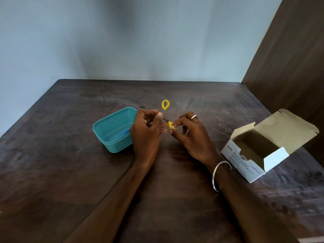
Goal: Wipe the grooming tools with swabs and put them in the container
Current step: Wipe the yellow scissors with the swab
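Observation:
Small yellow-handled scissors [165, 104] are held above the middle of the table, spread apart. My left hand [147, 130] pinches them near the pivot, and one yellow loop stands up above my fingers. My right hand [191, 135] grips the other yellow loop [170, 125] with a small white swab [174, 127] pressed against it. The teal container [112, 130] sits on the table just left of my left hand, with a blue tool [124, 133] lying inside it.
An open white box of alcohol swabs [263, 146] stands at the right, flaps up. The dark wooden table [70, 172] meets a pale wall at the back and a brown panel [289, 58] at the right.

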